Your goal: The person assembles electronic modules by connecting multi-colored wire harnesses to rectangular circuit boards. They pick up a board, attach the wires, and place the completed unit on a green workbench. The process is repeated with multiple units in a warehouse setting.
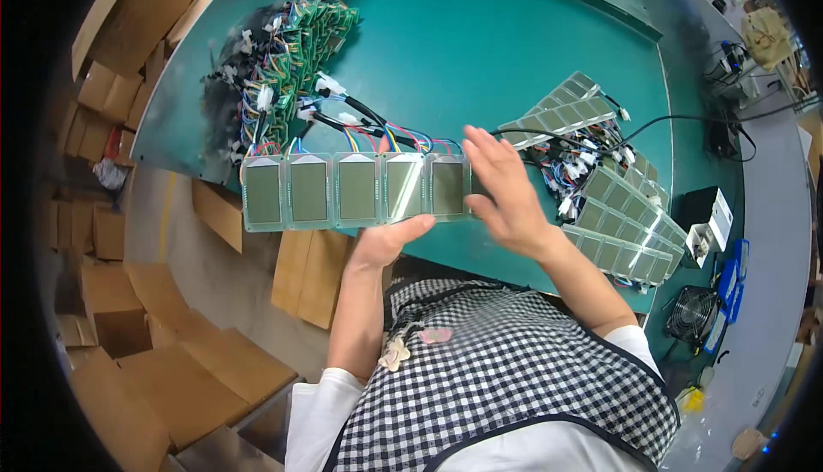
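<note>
The green tabletop [514,35] lies open mid-far; circuit boards [291,52] crowd its far-left corner, display panels [617,206] its right edge.

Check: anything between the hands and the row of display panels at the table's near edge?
Nothing visible. The left hand already touches the row of display panels from below at its near edge, and the right hand, flat and open, lies at the row's right end, covering it. The wire bundle sits behind the row.
</note>
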`<control>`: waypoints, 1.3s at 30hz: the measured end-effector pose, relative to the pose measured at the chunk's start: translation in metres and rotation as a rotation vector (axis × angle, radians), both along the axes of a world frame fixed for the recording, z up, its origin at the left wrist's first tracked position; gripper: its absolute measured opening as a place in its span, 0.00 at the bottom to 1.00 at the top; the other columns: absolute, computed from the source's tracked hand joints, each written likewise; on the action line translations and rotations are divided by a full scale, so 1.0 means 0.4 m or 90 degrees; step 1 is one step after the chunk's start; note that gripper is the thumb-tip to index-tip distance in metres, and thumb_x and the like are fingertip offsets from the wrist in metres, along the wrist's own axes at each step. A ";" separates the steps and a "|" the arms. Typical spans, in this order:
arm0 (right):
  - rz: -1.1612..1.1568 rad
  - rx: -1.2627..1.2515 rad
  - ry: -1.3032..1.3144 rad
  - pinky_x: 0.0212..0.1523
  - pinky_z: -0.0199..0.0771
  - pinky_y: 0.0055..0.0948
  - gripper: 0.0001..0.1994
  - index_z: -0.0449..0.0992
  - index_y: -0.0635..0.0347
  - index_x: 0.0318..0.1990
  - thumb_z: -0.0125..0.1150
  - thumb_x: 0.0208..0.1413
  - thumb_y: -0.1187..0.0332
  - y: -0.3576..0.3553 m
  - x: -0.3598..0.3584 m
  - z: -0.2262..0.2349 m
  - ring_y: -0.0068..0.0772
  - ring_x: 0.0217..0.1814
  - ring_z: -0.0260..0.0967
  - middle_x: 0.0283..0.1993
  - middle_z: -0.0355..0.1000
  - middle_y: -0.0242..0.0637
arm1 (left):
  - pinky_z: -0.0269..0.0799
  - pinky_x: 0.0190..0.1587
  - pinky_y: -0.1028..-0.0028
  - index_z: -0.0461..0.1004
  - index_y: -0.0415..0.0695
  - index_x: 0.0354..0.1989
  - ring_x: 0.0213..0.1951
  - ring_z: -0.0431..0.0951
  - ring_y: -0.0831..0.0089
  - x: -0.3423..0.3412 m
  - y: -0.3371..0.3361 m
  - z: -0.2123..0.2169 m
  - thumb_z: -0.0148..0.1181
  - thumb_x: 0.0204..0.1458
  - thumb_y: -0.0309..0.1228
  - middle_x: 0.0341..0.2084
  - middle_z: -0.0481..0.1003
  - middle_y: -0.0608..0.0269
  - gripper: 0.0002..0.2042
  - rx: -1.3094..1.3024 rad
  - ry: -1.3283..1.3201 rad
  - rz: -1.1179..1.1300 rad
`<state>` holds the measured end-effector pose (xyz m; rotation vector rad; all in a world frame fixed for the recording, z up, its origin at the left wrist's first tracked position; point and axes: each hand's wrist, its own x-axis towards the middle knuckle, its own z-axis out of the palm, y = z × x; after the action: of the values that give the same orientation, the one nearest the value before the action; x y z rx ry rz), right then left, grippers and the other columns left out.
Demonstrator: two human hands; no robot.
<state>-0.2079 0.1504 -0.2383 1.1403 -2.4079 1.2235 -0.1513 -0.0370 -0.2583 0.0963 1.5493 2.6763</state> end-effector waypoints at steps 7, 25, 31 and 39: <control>-0.036 0.088 0.067 0.60 0.44 0.52 0.23 0.65 0.55 0.53 0.55 0.46 0.73 -0.076 0.012 -0.063 0.44 0.64 0.49 0.60 0.58 0.35 | 0.61 0.53 0.69 0.37 0.43 0.64 0.52 0.63 0.70 0.033 -0.014 0.001 0.58 0.37 0.18 0.49 0.61 0.62 0.44 -0.200 0.061 0.053; -0.096 -0.097 0.086 0.57 0.52 0.49 0.15 0.73 0.57 0.42 0.59 0.43 0.73 -0.102 0.036 -0.129 0.43 0.53 0.62 0.49 0.68 0.36 | 0.58 0.55 0.68 0.34 0.44 0.64 0.52 0.62 0.70 0.032 -0.006 -0.005 0.55 0.37 0.17 0.50 0.60 0.62 0.45 -0.147 -0.001 0.048; -0.218 -0.156 -0.003 0.58 0.47 0.49 0.16 0.72 0.62 0.43 0.58 0.45 0.69 -0.116 0.056 -0.113 0.44 0.55 0.60 0.50 0.67 0.40 | 0.58 0.56 0.66 0.33 0.42 0.64 0.55 0.61 0.66 0.036 -0.026 -0.001 0.56 0.39 0.18 0.53 0.60 0.56 0.45 -0.107 0.017 0.069; -0.229 -0.066 0.083 0.58 0.47 0.48 0.11 0.75 0.61 0.37 0.58 0.44 0.70 -0.133 0.072 -0.131 0.42 0.51 0.62 0.46 0.70 0.37 | 0.57 0.56 0.66 0.31 0.42 0.64 0.55 0.61 0.66 0.049 -0.033 -0.008 0.53 0.38 0.16 0.53 0.59 0.56 0.45 -0.112 -0.022 0.068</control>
<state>-0.1793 0.0970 -0.2909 0.6950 -2.2913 1.1035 -0.1317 -0.0501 -0.2616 -0.0404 1.8206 2.5879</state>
